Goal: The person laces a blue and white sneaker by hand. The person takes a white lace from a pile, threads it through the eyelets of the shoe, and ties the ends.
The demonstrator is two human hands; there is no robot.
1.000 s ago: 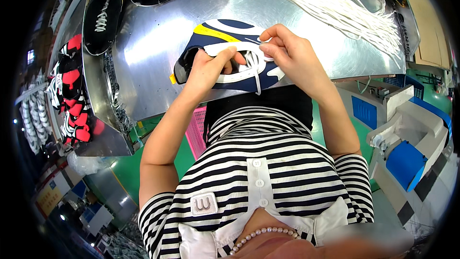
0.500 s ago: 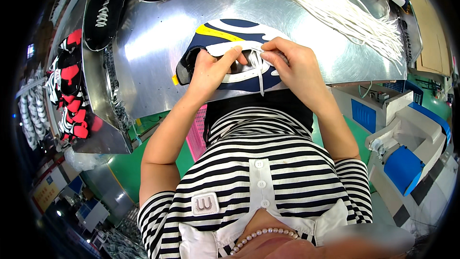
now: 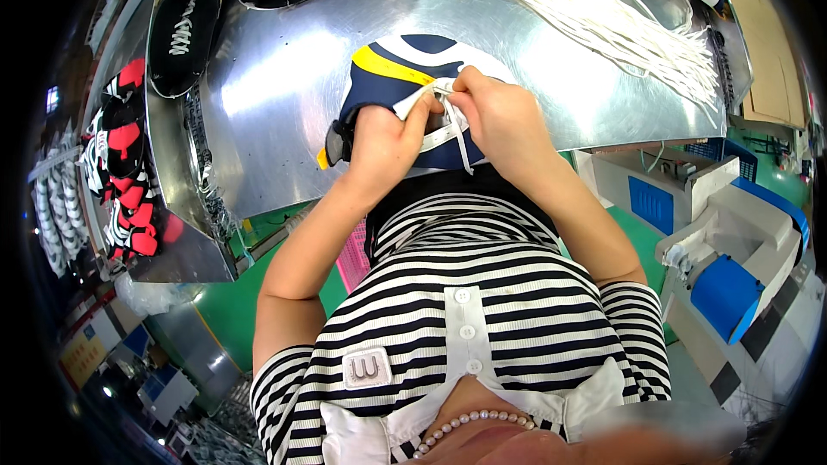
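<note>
Navy shoe upper with white bands and a yellow stripe (image 3: 379,89) lies on its side on the surface of brushed, shiny metal (image 3: 289,125), at its near edge in front of you. Your right hand (image 3: 506,120) pinches a thin white cord lace (image 3: 463,141) between thumb and forefinger at the opening's edge, though your fingers partly cover the exact hold. Your left hand (image 3: 382,145) reaches into the opening, its thumb pressed against the upper's white edging with the other fingers inside.

Half a second ago, your hands were further apart; now your right hand has come left, and its fingertips sit just beside the left ones. The far side of the upper has tipped and bunched toward you, its white edging folded up. So both hands now meet at one spot on the edging, the left steadying it while the right handles the lace, it seems; the lace's end hangs down over the near side.

Further out, a loose bundle of white laces (image 3: 586,24) lies at the far right of the surface, and a black shoe with white lacing (image 3: 178,62) stands at the left.
</note>
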